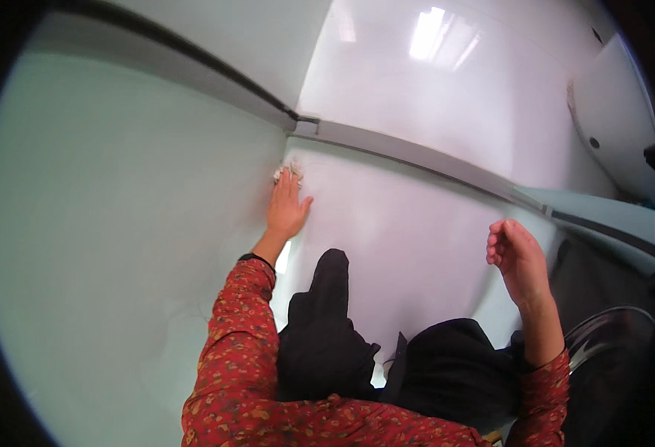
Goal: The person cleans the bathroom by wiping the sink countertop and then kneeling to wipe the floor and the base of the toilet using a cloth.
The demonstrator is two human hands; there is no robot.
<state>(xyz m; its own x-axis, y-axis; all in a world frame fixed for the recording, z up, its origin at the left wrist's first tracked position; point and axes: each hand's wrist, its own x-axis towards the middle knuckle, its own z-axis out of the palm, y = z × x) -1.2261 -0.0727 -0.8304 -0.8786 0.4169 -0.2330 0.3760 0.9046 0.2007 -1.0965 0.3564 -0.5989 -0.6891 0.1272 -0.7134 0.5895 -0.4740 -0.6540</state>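
Observation:
My left hand point(289, 209) reaches forward and lies flat, its fingertips on a crumpled whitish cloth point(296, 167). The cloth is pressed against a glossy white panel point(394, 223), close to the corner where this meets a pale green panel point(126, 195). Part of the cloth is hidden under the fingers. My right hand point(516, 251) is raised at the right with its fingers curled inward; no object shows in it. Whether it touches anything cannot be told.
A grey metal rail point(416, 159) runs across beyond my left hand, joining another grey rail point(165, 72) at the corner. Further off stands a shiny white surface point(444, 95) with light reflections. A pale blue-green panel edge point(595, 209) and dark items point(595, 285) lie at the right.

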